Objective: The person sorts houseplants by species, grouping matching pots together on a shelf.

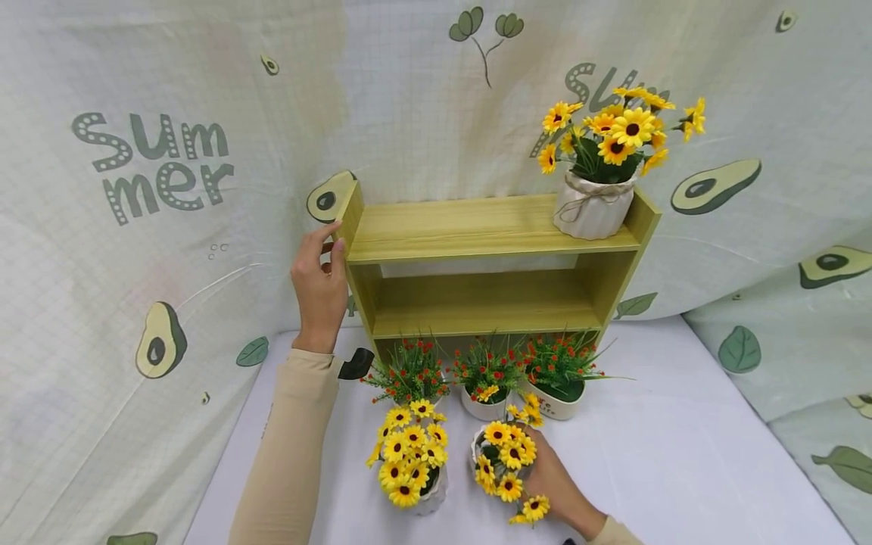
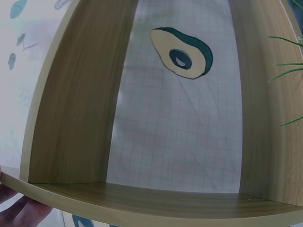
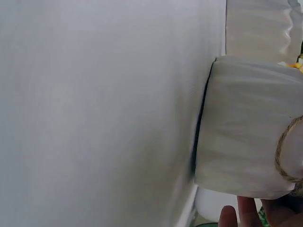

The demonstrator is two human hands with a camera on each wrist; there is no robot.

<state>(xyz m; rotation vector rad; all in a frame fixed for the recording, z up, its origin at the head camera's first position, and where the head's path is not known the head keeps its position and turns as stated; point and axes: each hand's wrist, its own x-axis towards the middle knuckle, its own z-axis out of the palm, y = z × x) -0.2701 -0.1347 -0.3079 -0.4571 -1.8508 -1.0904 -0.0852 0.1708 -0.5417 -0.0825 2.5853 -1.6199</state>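
Beside the wooden shelf (image 1: pixel 470 299), my left hand (image 1: pixel 320 280) grips the left side panel near its top. In the left wrist view its fingertips (image 2: pixel 28 210) show along the panel's outer edge. My right hand (image 1: pixel 550 477) holds a white pot (image 3: pixel 251 127) of yellow sunflowers (image 1: pixel 507 454), tied with twine, low over the white table. Its fingers (image 3: pixel 246 210) lie against the pot's side. To its left stands another sunflower pot (image 1: pixel 431 496). A third sunflower pot (image 1: pixel 593 208) sits at the right end of the top shelf board.
Several white pots with red-dotted green plants, including one (image 1: pixel 559 405) on the right, line the foot of the shelf. The table (image 1: pixel 668 454) meets a patterned cloth (image 1: pixel 170 265) at the back and sides.
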